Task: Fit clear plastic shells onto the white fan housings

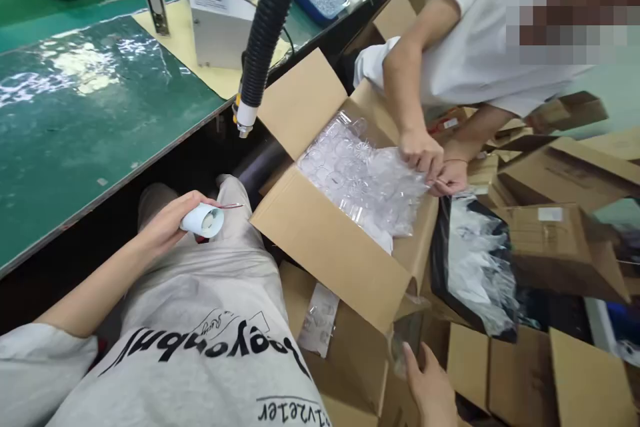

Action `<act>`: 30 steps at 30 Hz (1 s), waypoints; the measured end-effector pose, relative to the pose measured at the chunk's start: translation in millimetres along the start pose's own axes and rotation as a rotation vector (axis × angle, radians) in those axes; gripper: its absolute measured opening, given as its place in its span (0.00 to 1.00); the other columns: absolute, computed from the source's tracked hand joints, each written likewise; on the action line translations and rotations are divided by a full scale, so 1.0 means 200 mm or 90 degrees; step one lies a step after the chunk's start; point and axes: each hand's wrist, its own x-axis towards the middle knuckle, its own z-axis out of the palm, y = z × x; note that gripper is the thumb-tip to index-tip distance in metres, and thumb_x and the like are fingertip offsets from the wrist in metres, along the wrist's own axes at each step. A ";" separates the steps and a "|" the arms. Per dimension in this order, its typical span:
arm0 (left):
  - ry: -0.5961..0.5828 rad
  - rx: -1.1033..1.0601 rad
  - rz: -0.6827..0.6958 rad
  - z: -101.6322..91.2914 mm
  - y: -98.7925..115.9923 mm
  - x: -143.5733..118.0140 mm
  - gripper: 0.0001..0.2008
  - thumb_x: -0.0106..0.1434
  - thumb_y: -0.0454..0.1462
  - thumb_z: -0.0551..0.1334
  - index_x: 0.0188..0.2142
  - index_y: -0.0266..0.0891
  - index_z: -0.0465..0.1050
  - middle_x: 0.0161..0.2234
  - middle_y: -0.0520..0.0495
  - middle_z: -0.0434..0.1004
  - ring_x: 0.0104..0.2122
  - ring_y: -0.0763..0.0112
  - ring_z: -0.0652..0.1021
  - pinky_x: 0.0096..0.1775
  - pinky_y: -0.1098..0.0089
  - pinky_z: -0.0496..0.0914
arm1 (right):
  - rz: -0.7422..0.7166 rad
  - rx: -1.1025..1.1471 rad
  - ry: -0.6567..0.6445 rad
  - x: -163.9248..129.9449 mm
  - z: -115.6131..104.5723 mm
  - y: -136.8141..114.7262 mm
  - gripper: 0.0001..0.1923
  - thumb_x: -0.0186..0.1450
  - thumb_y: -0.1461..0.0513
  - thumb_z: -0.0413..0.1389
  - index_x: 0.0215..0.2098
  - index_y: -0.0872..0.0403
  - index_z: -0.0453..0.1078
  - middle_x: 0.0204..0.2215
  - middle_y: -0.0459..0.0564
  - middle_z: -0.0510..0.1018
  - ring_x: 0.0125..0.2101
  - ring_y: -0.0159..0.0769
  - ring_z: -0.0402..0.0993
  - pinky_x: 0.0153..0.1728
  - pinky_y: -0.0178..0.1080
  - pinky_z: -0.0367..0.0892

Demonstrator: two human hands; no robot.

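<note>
My left hand (173, 220) is closed round a light blue plastic cylinder (203, 220) above my lap. The cylinder's round end faces right, a pale part sits inside it, and thin wires stick out beside it. At the lower right, my right hand (430, 383) has its thumb and a finger apart, beside the open boxes. Just above its fingertips is a clear plastic piece (407, 333); whether they touch it I cannot tell. Left of this hand, a clear plastic tray (319, 320) lies in an open cardboard box (357, 360).
A co-worker's hands (433, 163) grip clear plastic over a carton (330, 240) of clear plastic pieces. A black ribbed hose (273, 20) hangs over the green bench (100, 140). A black-lined bag (477, 260) and several cartons (550, 240) crowd the right.
</note>
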 end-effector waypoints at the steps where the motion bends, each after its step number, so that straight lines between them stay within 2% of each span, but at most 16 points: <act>1: -0.003 -0.002 -0.015 0.01 0.00 0.01 0.22 0.48 0.52 0.77 0.32 0.36 0.81 0.36 0.44 0.83 0.27 0.71 0.76 0.25 0.75 0.73 | -0.007 -0.051 0.055 0.05 0.03 -0.05 0.17 0.61 0.42 0.57 0.29 0.43 0.75 0.17 0.48 0.71 0.14 0.48 0.66 0.15 0.48 0.61; 3: 0.001 -0.027 -0.042 0.03 0.01 0.00 0.20 0.47 0.47 0.78 0.35 0.37 0.82 0.34 0.45 0.83 0.28 0.70 0.77 0.26 0.75 0.73 | -0.077 -0.079 0.089 0.25 0.14 -0.26 0.21 0.68 0.45 0.51 0.34 0.47 0.78 0.25 0.54 0.79 0.22 0.50 0.75 0.20 0.48 0.68; 4: 0.017 -0.050 -0.055 0.03 0.01 -0.01 0.18 0.48 0.45 0.77 0.35 0.38 0.83 0.34 0.45 0.83 0.29 0.69 0.78 0.28 0.75 0.75 | -0.131 -0.064 0.070 0.38 0.22 -0.39 0.24 0.72 0.48 0.46 0.40 0.51 0.79 0.30 0.57 0.82 0.28 0.49 0.79 0.26 0.46 0.72; 5: 0.044 -0.077 -0.067 0.04 0.02 -0.02 0.15 0.49 0.43 0.76 0.34 0.38 0.82 0.34 0.45 0.83 0.30 0.69 0.79 0.30 0.75 0.76 | -0.243 -0.080 0.001 0.52 0.30 -0.53 0.27 0.74 0.52 0.41 0.44 0.56 0.79 0.34 0.60 0.83 0.31 0.48 0.80 0.29 0.45 0.73; 6: 0.076 -0.102 -0.077 0.04 0.02 -0.03 0.12 0.51 0.42 0.75 0.32 0.37 0.82 0.33 0.45 0.83 0.30 0.69 0.79 0.31 0.74 0.77 | -0.313 -0.089 -0.034 0.65 0.38 -0.66 0.28 0.75 0.55 0.39 0.45 0.57 0.79 0.35 0.60 0.83 0.34 0.46 0.80 0.32 0.43 0.74; 8: 0.114 -0.128 -0.085 0.03 0.03 -0.06 0.09 0.55 0.41 0.72 0.30 0.37 0.80 0.30 0.45 0.82 0.29 0.68 0.79 0.30 0.73 0.78 | -0.421 -0.113 -0.096 0.89 0.53 -0.90 0.24 0.74 0.61 0.42 0.48 0.56 0.80 0.37 0.58 0.82 0.36 0.44 0.79 0.35 0.41 0.72; 10: 0.090 -0.111 -0.080 0.01 0.02 -0.10 0.11 0.56 0.42 0.70 0.30 0.36 0.79 0.27 0.45 0.80 0.26 0.68 0.77 0.25 0.72 0.75 | -0.527 -0.159 -0.161 1.07 0.63 -1.06 0.21 0.72 0.66 0.46 0.48 0.55 0.81 0.37 0.58 0.81 0.37 0.45 0.78 0.34 0.41 0.69; 13: 0.030 -0.068 -0.055 -0.04 -0.01 -0.14 0.14 0.57 0.45 0.70 0.33 0.34 0.80 0.25 0.46 0.78 0.23 0.69 0.75 0.19 0.75 0.69 | -0.684 -0.228 -0.256 1.26 0.71 -1.19 0.22 0.65 0.75 0.50 0.42 0.52 0.83 0.40 0.59 0.81 0.43 0.46 0.76 0.38 0.41 0.67; 15: 0.032 -0.065 -0.044 -0.06 -0.02 -0.16 0.16 0.58 0.46 0.70 0.33 0.33 0.79 0.24 0.46 0.77 0.21 0.71 0.73 0.17 0.76 0.67 | -0.782 -0.260 -0.309 1.36 0.73 -1.23 0.22 0.62 0.78 0.53 0.37 0.51 0.83 0.44 0.58 0.81 0.46 0.46 0.75 0.41 0.41 0.67; 17: 0.045 -0.072 -0.046 -0.06 -0.03 -0.17 0.16 0.60 0.46 0.68 0.34 0.33 0.77 0.24 0.47 0.76 0.20 0.72 0.72 0.17 0.76 0.66 | -0.861 -0.283 -0.342 1.45 0.73 -1.26 0.18 0.61 0.78 0.55 0.33 0.52 0.81 0.41 0.57 0.80 0.43 0.43 0.75 0.40 0.40 0.67; 20: 0.062 -0.084 -0.050 -0.04 -0.03 -0.17 0.15 0.62 0.46 0.66 0.36 0.34 0.76 0.24 0.48 0.75 0.20 0.72 0.72 0.17 0.75 0.66 | -0.940 -0.299 -0.344 1.58 0.68 -1.29 0.12 0.63 0.73 0.58 0.25 0.54 0.76 0.31 0.55 0.76 0.32 0.41 0.74 0.33 0.40 0.67; 23: 0.046 -0.081 -0.035 -0.01 -0.02 -0.16 0.16 0.61 0.47 0.67 0.37 0.34 0.75 0.26 0.48 0.75 0.22 0.72 0.74 0.17 0.76 0.67 | -0.952 -0.182 -0.254 1.64 0.60 -1.29 0.20 0.71 0.60 0.53 0.21 0.53 0.72 0.35 0.60 0.78 0.34 0.47 0.76 0.37 0.48 0.72; 25: 0.022 -0.072 -0.027 0.00 -0.01 -0.15 0.18 0.60 0.48 0.68 0.37 0.34 0.75 0.27 0.49 0.74 0.22 0.72 0.74 0.16 0.76 0.66 | -0.864 0.041 -0.204 1.59 0.55 -1.27 0.27 0.72 0.51 0.52 0.17 0.51 0.69 0.43 0.62 0.80 0.45 0.55 0.78 0.46 0.56 0.73; 26: 0.011 -0.068 -0.025 0.00 -0.02 -0.14 0.18 0.59 0.48 0.68 0.37 0.34 0.75 0.26 0.49 0.74 0.21 0.72 0.74 0.16 0.76 0.66 | -0.796 0.154 -0.222 1.53 0.53 -1.27 0.27 0.71 0.49 0.54 0.16 0.50 0.68 0.47 0.61 0.81 0.52 0.59 0.76 0.52 0.60 0.70; 28: -0.007 -0.061 -0.029 0.00 -0.02 -0.13 0.19 0.59 0.49 0.68 0.38 0.35 0.74 0.25 0.50 0.73 0.19 0.73 0.72 0.17 0.75 0.66 | -0.651 0.352 -0.347 1.35 0.52 -1.28 0.27 0.67 0.49 0.61 0.14 0.50 0.65 0.50 0.57 0.82 0.59 0.60 0.72 0.60 0.62 0.65; 30: -0.018 -0.053 -0.042 0.00 -0.03 -0.12 0.20 0.59 0.51 0.68 0.38 0.36 0.73 0.24 0.51 0.72 0.18 0.73 0.72 0.17 0.74 0.66 | -0.530 0.553 -0.512 1.14 0.54 -1.33 0.28 0.66 0.48 0.61 0.13 0.50 0.64 0.44 0.54 0.84 0.55 0.57 0.77 0.58 0.61 0.69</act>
